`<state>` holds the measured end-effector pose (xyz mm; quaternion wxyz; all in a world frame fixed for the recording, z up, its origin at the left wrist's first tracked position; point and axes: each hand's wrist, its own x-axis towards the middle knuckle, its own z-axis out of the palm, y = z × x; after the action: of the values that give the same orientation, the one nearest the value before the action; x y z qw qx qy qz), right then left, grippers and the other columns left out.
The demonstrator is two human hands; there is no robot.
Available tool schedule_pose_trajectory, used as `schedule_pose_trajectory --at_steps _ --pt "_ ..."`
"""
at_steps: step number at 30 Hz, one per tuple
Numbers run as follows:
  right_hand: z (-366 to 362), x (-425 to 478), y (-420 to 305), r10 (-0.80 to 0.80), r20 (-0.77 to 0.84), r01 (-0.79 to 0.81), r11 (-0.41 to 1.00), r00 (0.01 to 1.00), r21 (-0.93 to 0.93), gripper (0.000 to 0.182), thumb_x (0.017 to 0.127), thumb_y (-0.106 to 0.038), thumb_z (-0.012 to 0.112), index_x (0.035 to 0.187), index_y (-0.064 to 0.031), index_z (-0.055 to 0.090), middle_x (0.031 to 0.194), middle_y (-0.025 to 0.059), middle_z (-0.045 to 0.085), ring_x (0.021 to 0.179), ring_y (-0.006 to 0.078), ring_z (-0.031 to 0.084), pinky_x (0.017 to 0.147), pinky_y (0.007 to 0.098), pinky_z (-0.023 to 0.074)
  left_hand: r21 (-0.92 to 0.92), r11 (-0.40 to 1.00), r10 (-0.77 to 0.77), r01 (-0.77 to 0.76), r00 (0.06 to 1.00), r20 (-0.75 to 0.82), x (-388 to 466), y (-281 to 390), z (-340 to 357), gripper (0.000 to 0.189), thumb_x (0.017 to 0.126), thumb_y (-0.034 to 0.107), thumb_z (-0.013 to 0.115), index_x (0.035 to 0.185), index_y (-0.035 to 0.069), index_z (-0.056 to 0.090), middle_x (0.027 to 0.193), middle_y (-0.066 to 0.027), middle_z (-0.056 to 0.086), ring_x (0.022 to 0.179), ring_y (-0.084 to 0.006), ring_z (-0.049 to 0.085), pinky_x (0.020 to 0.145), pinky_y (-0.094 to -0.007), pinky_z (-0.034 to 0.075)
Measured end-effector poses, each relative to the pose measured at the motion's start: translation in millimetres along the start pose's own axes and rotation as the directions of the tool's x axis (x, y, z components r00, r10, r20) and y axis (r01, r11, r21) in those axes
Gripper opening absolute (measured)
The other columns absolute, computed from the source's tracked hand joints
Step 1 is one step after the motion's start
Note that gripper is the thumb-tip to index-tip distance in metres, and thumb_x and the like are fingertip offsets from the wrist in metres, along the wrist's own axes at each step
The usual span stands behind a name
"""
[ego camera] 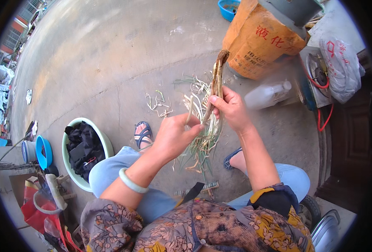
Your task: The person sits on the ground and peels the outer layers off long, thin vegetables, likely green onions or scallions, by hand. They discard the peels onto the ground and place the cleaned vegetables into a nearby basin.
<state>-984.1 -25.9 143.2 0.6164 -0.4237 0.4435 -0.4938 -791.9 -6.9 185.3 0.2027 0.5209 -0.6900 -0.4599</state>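
My right hand point(233, 108) is shut around a brown, dry-skinned plant stalk point(218, 74), possibly a scallion or garlic stem, with its rooty end pointing up. At the stalk's lower end is my left hand point(176, 134), thumb and fingers closed on a pale, thin stem point(190, 108) that sticks up between them. Beneath both hands a loose heap of green and white stems and leaves point(204, 138) lies on the concrete floor. A few thin peelings point(158, 105) are scattered to the left of the heap.
A pale green basin point(108, 145) of black cloth stands by my left knee. Ahead right are an orange-wrapped gas cylinder point(252, 47), a blue basin point(226, 14) and a lying translucent jug point(266, 96). A gas stove point(315, 72) with a red hose stands at right, beside a plastic bag point(342, 69).
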Motion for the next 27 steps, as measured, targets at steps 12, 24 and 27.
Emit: schedule_pose_trajectory --at_steps 12,24,27 --pt "0.0 -30.7 -44.2 -0.107 -0.066 0.080 0.942 0.992 -0.327 0.015 0.089 -0.018 0.058 0.089 -0.0027 0.057 0.070 0.0003 0.056 0.053 0.0054 0.049 0.047 0.0226 0.0417 0.152 0.986 0.079 -0.068 0.994 -0.071 -0.3 18.2 24.7 0.020 0.077 0.023 0.064 0.078 0.003 0.063 0.073 -0.0193 0.064 0.070 -0.0372 0.063 0.065 -0.0441 0.049" --pt "-129.6 -27.3 -11.1 -0.201 -0.029 0.045 0.355 0.979 -0.934 0.022 0.097 -0.023 0.042 0.104 -0.0048 0.052 0.076 0.0064 0.053 0.071 0.0175 0.051 0.065 0.0314 0.0409 0.585 0.798 0.279 -0.145 0.949 -0.146 21.4 -39.8 0.6 0.009 0.070 0.006 0.057 0.074 0.006 0.064 0.077 -0.0154 0.065 0.075 -0.0325 0.065 0.063 -0.0423 0.053" --pt "-158.9 -18.1 -9.1 -0.204 0.043 0.108 0.319 0.978 -0.942 0.019 0.097 -0.022 0.042 0.093 -0.0042 0.049 0.071 0.0056 0.048 0.067 0.0172 0.047 0.061 0.0323 0.0377 0.559 0.814 0.291 -0.157 0.943 -0.159 17.5 -41.6 -0.3 0.009 0.070 0.007 0.058 0.074 0.006 0.066 0.077 -0.0146 0.066 0.074 -0.0312 0.066 0.062 -0.0408 0.053"
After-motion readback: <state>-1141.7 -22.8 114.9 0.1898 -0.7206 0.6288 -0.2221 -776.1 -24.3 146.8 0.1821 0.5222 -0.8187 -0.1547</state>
